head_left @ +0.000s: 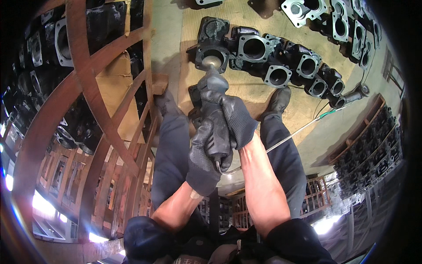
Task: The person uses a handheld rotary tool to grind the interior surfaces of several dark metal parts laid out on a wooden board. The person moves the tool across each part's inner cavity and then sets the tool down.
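Both my hands wear black gloves and are closed round a dark electric grinder (215, 116). My left hand (203, 160) wraps its rear body near the cord end. My right hand (238, 115) grips further forward, near the grey head. The grinder's tip points away from me at the round, flanged opening of a black cast metal housing (223, 62). A pale round patch shows in that opening; whether the tip touches it I cannot tell. From the grinder's rear a grey cord (292, 135) curves off to the right, with a green wrapped section on it.
More black castings (278, 76) with machined flanges sit in rows on a cardboard sheet (263, 20). A brown metal rack (83, 72) full of castings stands at my left. A second dark cylindrical tool (350, 96) lies at right, near a stacked pallet (358, 130). My feet straddle the work.
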{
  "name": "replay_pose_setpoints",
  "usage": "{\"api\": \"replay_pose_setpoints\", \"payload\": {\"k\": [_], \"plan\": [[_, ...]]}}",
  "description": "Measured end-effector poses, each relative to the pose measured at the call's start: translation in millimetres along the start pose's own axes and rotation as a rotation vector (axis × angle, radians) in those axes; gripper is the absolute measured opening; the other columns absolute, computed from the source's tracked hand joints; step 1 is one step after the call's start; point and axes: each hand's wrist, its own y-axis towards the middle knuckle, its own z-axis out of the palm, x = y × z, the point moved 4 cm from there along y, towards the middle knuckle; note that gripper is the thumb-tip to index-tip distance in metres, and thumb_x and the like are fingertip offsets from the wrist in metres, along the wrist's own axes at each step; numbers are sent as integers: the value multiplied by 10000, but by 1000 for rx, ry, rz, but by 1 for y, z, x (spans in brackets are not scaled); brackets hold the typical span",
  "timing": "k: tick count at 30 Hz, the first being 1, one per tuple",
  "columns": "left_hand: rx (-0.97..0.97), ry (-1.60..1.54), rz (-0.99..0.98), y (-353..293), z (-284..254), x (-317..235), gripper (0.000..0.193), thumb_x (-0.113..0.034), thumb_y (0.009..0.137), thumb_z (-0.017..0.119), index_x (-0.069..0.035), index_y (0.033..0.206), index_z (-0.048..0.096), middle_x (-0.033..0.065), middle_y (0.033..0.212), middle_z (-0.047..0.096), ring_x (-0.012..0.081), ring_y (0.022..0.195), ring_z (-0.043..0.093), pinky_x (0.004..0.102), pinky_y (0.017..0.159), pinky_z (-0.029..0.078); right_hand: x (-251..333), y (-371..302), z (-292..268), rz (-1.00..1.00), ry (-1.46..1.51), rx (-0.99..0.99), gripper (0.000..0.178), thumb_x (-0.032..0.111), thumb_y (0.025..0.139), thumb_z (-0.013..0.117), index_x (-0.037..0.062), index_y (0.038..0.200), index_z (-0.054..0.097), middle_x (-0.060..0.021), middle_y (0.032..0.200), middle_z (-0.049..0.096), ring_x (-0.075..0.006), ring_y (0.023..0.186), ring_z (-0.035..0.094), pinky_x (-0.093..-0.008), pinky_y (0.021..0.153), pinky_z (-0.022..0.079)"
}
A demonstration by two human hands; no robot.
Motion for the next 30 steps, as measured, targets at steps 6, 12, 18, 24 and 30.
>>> {"api": "replay_pose_setpoints", "payload": {"k": [6,12,18,24,30], "plan": [[22,24,-9,7,3,-2,392,-422,978,486,-61,1039,626,137,745,673,237,413,581,315,301,436,-1,13,-7,-19,30,53,334,256,872,687,-51,997,643,-97,815,652,-174,634,631,-282,581,525],[76,70,10,32,0,-7,364,-422,980,484,-81,985,610,108,681,639,231,384,539,323,305,425,2,36,-8,-6,12,88,300,266,884,678,-15,985,647,-73,803,648,-162,637,623,-282,582,519],[45,21,-29,40,-5,-6,342,-427,980,493,-104,975,605,67,665,623,214,402,548,313,323,438,-1,46,-10,12,32,87,290,264,886,675,-9,981,658,-65,802,651,-154,642,622,-276,589,513],[188,42,0,18,-5,-4,333,-386,998,497,-75,1049,603,72,773,653,195,498,591,313,375,471,2,17,-4,-11,-44,54,312,260,874,675,-24,1002,659,-73,815,655,-156,649,626,-272,596,511],[94,93,31,22,-1,-7,357,-433,978,498,-94,964,611,96,700,643,212,402,547,313,316,430,1,28,-5,-5,-9,71,331,262,879,677,-37,1019,656,-80,853,665,-148,729,638,-264,680,522]]}}
